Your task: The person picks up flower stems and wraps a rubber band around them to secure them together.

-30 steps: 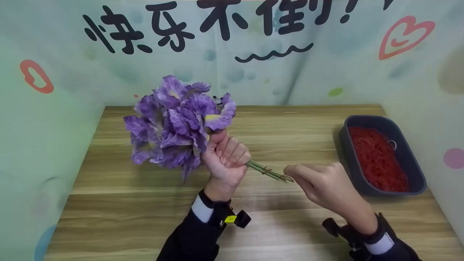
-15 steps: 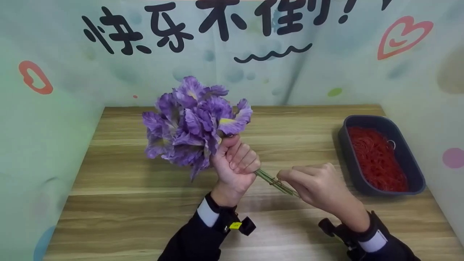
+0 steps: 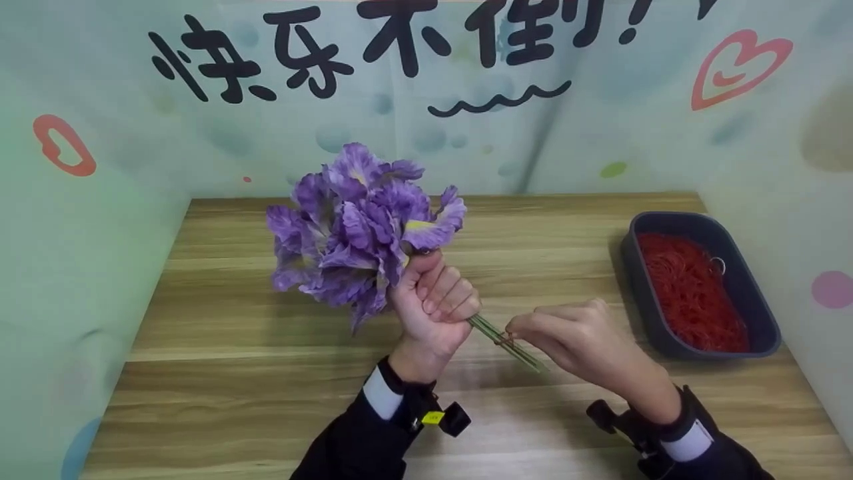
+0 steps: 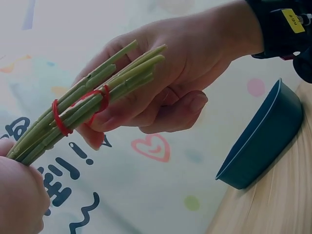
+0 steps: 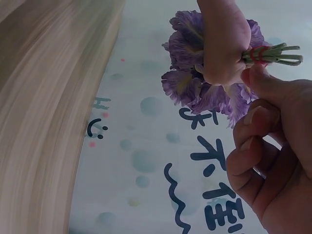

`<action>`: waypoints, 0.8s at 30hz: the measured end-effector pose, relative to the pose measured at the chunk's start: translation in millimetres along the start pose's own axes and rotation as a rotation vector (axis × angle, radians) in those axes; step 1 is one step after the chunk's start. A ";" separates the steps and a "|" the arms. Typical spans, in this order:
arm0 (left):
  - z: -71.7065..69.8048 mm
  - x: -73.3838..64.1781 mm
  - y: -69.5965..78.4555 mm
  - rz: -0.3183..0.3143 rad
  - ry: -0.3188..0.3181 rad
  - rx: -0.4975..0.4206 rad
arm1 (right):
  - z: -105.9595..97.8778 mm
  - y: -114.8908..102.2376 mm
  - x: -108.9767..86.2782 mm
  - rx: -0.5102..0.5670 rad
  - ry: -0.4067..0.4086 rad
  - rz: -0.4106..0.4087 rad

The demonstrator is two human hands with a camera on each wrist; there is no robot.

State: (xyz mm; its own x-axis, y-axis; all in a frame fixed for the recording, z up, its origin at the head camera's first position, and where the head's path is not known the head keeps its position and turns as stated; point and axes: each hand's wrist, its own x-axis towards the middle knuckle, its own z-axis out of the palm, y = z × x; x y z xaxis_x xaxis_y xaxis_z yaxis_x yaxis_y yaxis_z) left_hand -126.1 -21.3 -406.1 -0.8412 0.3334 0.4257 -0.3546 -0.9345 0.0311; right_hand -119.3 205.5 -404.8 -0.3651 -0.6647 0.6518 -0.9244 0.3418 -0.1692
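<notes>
My left hand (image 3: 436, 313) grips a bunch of purple artificial flowers (image 3: 360, 233) just below the blooms. The green stems (image 4: 34, 141) stick out of the fist to the right, their cut ends tilted down in the head view. A thin red rubber band (image 4: 59, 119) loops around the stems between the fist and the ends, in two visible turns. My right hand (image 3: 586, 340) is at the stems, its thumb and forefinger pinching the band at their side. In the right wrist view its other fingers (image 5: 246, 156) are curled.
A dark blue bin (image 3: 737, 287) with a tangle of red rubber bands (image 3: 693, 293) stands on the wooden table (image 3: 233, 373) at the right. Behind the table rises a printed backdrop (image 3: 373, 153) with black characters. Side panels border the table left and right.
The left hand and flowers have shifted right and slightly down. The right hand has moved left along the stems, from their ends towards the left fist, bringing the band with it.
</notes>
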 end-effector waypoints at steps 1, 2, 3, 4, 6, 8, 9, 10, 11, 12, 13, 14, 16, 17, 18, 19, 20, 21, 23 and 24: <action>0.0 -0.1 0.1 0.002 0.002 0.001 | 0.5 -0.3 0.3 0.000 0.003 0.002; -0.2 -0.1 0.1 0.003 0.004 0.002 | 1.0 -0.5 0.5 0.002 0.004 0.007; -0.2 -0.1 0.0 0.005 0.005 0.004 | 1.6 -0.8 0.9 0.004 0.009 0.011; -0.3 -0.2 -0.1 0.009 0.007 0.006 | 1.9 -1.2 1.3 0.001 0.011 0.018; -0.8 -0.1 0.1 0.015 0.007 0.008 | 1.9 -2.3 1.9 0.006 0.022 0.045; -1.6 0.2 0.7 0.021 -0.003 0.003 | 1.5 -3.8 1.8 0.023 0.048 0.081; -1.9 0.4 1.0 0.025 -0.005 -0.002 | 0.9 -5.1 1.6 0.035 0.062 0.110; -2.0 0.5 1.4 0.029 -0.007 -0.005 | -0.1 -6.9 1.1 0.055 0.077 0.148; -2.5 0.6 1.7 0.034 -0.008 -0.004 | -0.9 -8.8 0.4 0.086 0.090 0.186; -2.5 0.6 1.9 0.039 -0.006 -0.002 | -1.1 -10.4 -0.4 0.119 0.105 0.214; -2.6 0.5 2.0 0.044 -0.003 0.004 | -1.2 -12.4 -1.0 0.153 0.112 0.242; -2.6 0.4 2.0 0.049 0.004 0.009 | -1.0 -14.4 -1.5 0.187 0.115 0.268; -2.8 0.2 2.1 0.058 0.015 0.025 | 0.8 -17.8 -2.4 0.250 0.115 0.287; -3.0 0.2 2.1 0.061 0.019 0.031 | 2.7 -19.1 -2.9 0.272 0.110 0.284; -2.8 0.3 2.1 0.062 0.021 0.034 | 4.7 -20.4 -3.1 0.283 0.102 0.279; -3.0 0.5 2.2 0.062 0.022 0.036 | 6.8 -21.8 -3.4 0.292 0.089 0.276; -3.0 0.6 2.2 0.063 0.024 0.039 | 9.0 -23.1 -3.5 0.293 0.074 0.273; -2.8 0.7 2.2 0.064 0.027 0.043 | 11.2 -24.4 -3.8 0.291 0.055 0.276; -3.1 0.8 2.0 0.066 0.032 0.054 | 15.4 -26.3 -4.5 0.280 0.014 0.286; -3.4 0.9 1.9 0.067 0.036 0.060 | 17.4 -27.0 -4.8 0.273 -0.006 0.293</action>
State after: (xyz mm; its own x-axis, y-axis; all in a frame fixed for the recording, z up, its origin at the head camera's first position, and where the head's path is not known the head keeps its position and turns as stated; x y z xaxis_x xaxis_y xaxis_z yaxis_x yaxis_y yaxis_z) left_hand -128.9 -22.4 -408.7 -0.8768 0.2729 0.3959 -0.2727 -0.9604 0.0581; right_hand -94.5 187.9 -416.2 -0.6177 -0.5692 0.5426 -0.7760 0.3291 -0.5381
